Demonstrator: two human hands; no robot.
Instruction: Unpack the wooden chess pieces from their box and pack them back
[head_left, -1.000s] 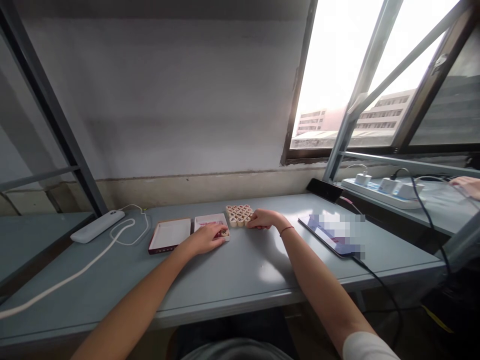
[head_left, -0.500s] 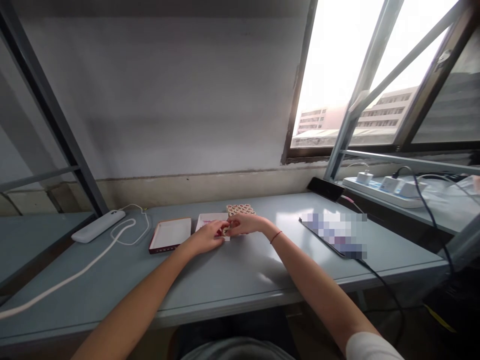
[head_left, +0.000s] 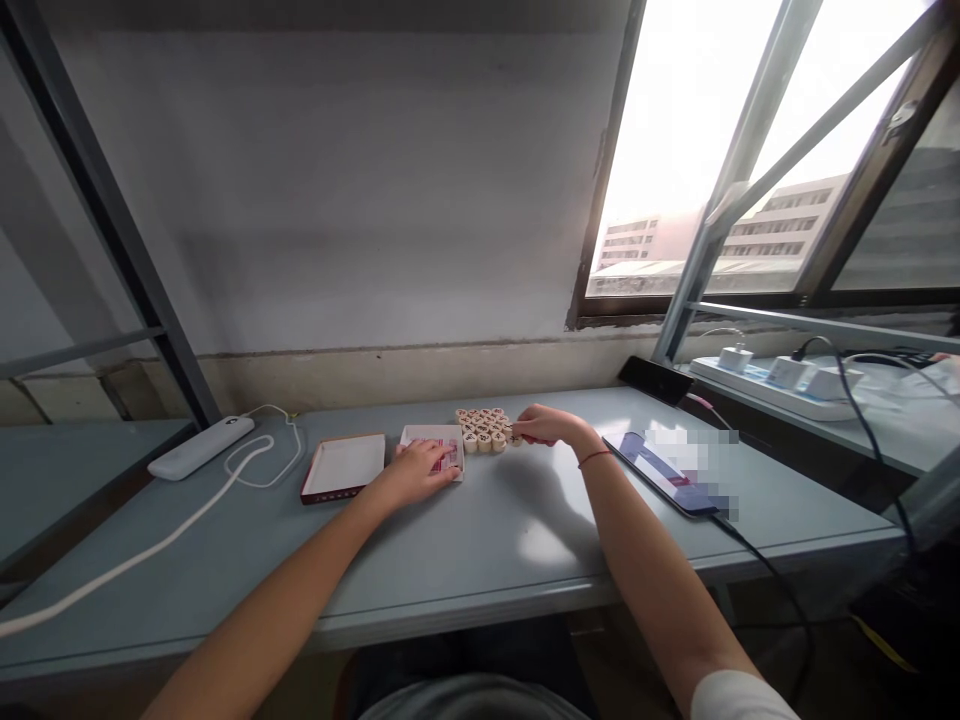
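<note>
Head view: the game pieces [head_left: 484,436] are thick, round, pale wood-coloured discs with flat tops, each visible top bearing one written character. Characters on the front pieces are dark; several toward the rear are reddish. The pieces stand as a compact block of touching rows on the grey desk [head_left: 450,565], directly right of the white tray [head_left: 420,434]. Count in the front row: three pieces fully visible, plus one end piece [head_left: 517,438] at the right, partly covered by fingers. The rear rows overlap, so the total cannot be counted. The right hand [head_left: 546,424] pinches the end piece, fingers drawn together; one red bracelet [head_left: 594,457] encircles its wrist. The left hand [head_left: 418,473] lies palm down over the white tray, fingers extended and slightly apart, thumb at the front right corner. Trays: two. The white tray holds a pink-and-white printed item [head_left: 448,456], partly hidden by the left hand; the red-walled tray [head_left: 345,463] stands just to its left, white inside. Other units: one white elongated device [head_left: 201,448] with cables at the left, one tablet [head_left: 649,462] at the right, one dark device [head_left: 655,379] behind it, and one power strip [head_left: 776,394] carrying three plugs [head_left: 786,372].
</note>
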